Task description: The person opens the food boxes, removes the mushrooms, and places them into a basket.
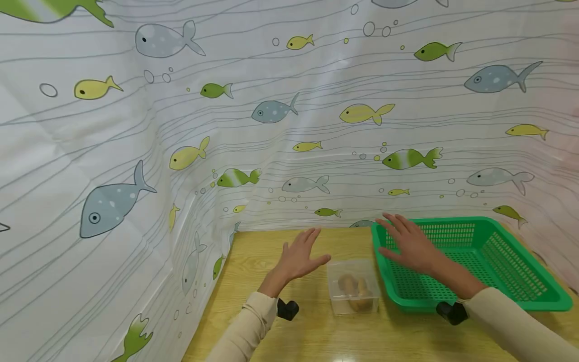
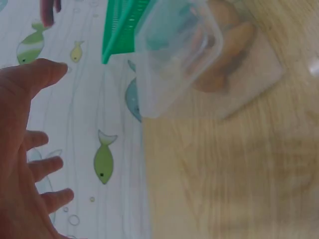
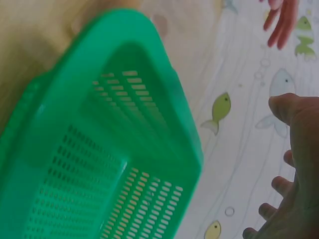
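My left hand (image 1: 298, 259) hovers above the table with fingers spread, just left of a clear plastic box (image 1: 333, 296). Inside the box lie several smooth brown rounded things (image 1: 361, 287), blurred through the plastic; their kind is unclear. My right hand (image 1: 413, 246) is held over the left side of a green slotted plastic basket (image 1: 479, 221), its fingers extended and holding nothing. In the left wrist view the box (image 2: 149, 94) stands apart from the thumb. The right wrist view shows the basket (image 3: 119, 30) beside the right hand (image 3: 304, 159), not gripped.
A light wood-grain table (image 1: 253, 251) carries the box and the basket, which stand side by side. White sheeting printed with fish (image 1: 294, 166) hangs behind and along the left side. A dark mount (image 1: 287, 309) sits at the left wrist, another (image 1: 452, 312) at the right.
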Tool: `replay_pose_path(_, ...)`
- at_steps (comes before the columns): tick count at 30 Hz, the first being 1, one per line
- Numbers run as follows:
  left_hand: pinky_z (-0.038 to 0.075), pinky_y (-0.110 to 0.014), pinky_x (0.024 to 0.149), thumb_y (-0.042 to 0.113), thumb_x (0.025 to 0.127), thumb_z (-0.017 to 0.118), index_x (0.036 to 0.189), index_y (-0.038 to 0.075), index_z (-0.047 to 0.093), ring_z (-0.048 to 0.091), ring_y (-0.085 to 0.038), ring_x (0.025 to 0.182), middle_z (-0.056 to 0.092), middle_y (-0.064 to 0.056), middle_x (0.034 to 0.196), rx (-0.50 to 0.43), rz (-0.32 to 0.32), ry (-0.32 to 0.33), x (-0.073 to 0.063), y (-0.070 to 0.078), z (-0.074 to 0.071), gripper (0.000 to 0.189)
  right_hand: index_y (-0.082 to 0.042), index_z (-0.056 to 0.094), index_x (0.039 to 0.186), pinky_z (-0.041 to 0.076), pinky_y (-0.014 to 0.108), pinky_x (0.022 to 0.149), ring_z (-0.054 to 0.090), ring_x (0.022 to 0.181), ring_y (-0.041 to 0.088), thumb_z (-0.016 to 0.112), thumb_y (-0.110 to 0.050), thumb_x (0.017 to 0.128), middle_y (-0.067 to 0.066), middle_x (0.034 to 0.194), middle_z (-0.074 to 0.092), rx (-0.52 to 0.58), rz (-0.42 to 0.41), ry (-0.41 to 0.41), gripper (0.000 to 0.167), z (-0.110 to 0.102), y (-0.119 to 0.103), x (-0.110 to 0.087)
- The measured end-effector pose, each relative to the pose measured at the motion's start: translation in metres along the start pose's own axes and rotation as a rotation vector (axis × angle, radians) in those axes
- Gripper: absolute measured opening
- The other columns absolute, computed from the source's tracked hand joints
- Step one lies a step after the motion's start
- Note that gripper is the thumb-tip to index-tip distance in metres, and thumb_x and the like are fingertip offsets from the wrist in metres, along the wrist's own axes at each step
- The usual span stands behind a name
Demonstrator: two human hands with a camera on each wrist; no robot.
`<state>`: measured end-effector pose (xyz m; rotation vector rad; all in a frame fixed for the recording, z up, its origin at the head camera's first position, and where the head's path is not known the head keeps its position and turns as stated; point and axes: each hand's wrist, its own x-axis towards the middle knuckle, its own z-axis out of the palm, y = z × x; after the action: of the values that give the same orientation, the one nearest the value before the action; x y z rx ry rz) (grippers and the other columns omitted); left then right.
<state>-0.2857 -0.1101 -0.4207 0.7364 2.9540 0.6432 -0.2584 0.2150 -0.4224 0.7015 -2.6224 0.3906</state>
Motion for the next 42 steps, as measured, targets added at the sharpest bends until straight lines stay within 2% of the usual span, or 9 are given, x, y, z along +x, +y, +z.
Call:
replay_pose_path(10,0.029,-0.075,0.116,0.061,0.098,0.057,0.164,0.017,0.027,0.035,-0.037,0.155,0.033,-0.011,0.168,-0.130,-0.050,-0.089,-0.018,-0.021,0.025,0.085,-0.004,0.047,0.149,0.043,0.071,0.105,0.044,0.139,0.055,0.070,-0.042,0.097,0.025,0.155,0.045,0.044,-0.059,0.000,0.069,0.022,-0.027,-0.008)
replay_pose_path(14,0.036,-0.066,0.118,0.064,0.094,0.062,0.165,0.019,0.023,0.037,-0.037,0.154,0.033,-0.010,0.169,-0.197,-0.044,-0.129,-0.023,-0.022,0.037,0.092,-0.003,0.049,0.147,0.046,0.070,0.103,0.047,0.138,0.055,0.071,-0.039,0.096,0.026,0.153,0.048,0.083,-0.087,0.015,0.066,0.033,-0.034,-0.012)
replay_pose_path(17,0.040,-0.062,0.117,0.063,0.089,0.069,0.165,0.017,0.022,0.039,-0.037,0.153,0.032,-0.011,0.169,-0.206,-0.030,-0.142,-0.027,-0.024,0.049,0.101,-0.003,0.051,0.146,0.048,0.067,0.102,0.049,0.137,0.053,0.070,-0.041,0.097,0.025,0.150,0.051,0.087,-0.123,0.021,0.064,0.043,-0.042,-0.014)
replay_pose_path(21,0.041,-0.059,0.118,0.058,0.082,0.079,0.165,0.013,0.021,0.039,-0.036,0.153,0.033,-0.011,0.169,-0.210,-0.009,-0.140,-0.033,-0.029,0.066,0.111,-0.004,0.053,0.145,0.053,0.062,0.099,0.052,0.136,0.050,0.065,-0.043,0.101,0.023,0.149,0.053,0.067,-0.171,0.015,0.060,0.057,-0.054,-0.017)
replay_pose_path(23,0.041,-0.058,0.118,0.054,0.079,0.083,0.165,0.011,0.021,0.040,-0.035,0.152,0.034,-0.012,0.168,-0.225,0.011,-0.134,-0.034,-0.032,0.074,0.114,-0.005,0.053,0.146,0.054,0.059,0.099,0.052,0.136,0.049,0.068,-0.039,0.099,0.021,0.151,0.053,0.054,-0.182,-0.009,0.060,0.062,-0.059,-0.020)
replay_pose_path(29,0.038,-0.058,0.120,0.039,0.078,0.089,0.165,0.009,0.014,0.037,-0.035,0.154,0.034,-0.012,0.168,-0.317,0.050,-0.109,-0.035,-0.035,0.096,0.119,-0.008,0.050,0.149,0.053,0.056,0.104,0.054,0.137,0.043,0.070,-0.040,0.097,0.016,0.153,0.053,0.009,-0.209,-0.096,0.064,0.070,-0.067,-0.027)
replay_pose_path(34,0.038,-0.057,0.120,0.033,0.081,0.088,0.166,0.010,0.009,0.036,-0.037,0.154,0.033,-0.012,0.168,-0.429,0.059,-0.099,-0.038,-0.036,0.115,0.118,-0.010,0.052,0.147,0.053,0.052,0.103,0.056,0.134,0.039,0.070,-0.044,0.095,0.012,0.150,0.056,-0.077,-0.265,-0.062,0.065,0.084,-0.066,-0.035)
replay_pose_path(37,0.039,-0.054,0.121,0.032,0.082,0.088,0.166,0.010,0.009,0.037,-0.037,0.153,0.032,-0.013,0.168,-0.451,0.085,-0.092,-0.039,-0.034,0.122,0.117,-0.012,0.053,0.146,0.053,0.052,0.103,0.056,0.134,0.039,0.074,-0.044,0.092,0.011,0.150,0.056,-0.107,-0.270,-0.038,0.066,0.092,-0.067,-0.037)
replay_pose_path(42,0.041,-0.048,0.120,0.027,0.079,0.090,0.164,0.006,0.015,0.043,-0.035,0.148,0.038,-0.016,0.164,-0.467,0.096,-0.025,-0.037,-0.032,0.129,0.115,-0.013,0.056,0.144,0.053,0.053,0.104,0.056,0.135,0.039,0.079,-0.039,0.088,0.011,0.150,0.057,-0.115,-0.252,-0.030,0.065,0.094,-0.072,-0.037)
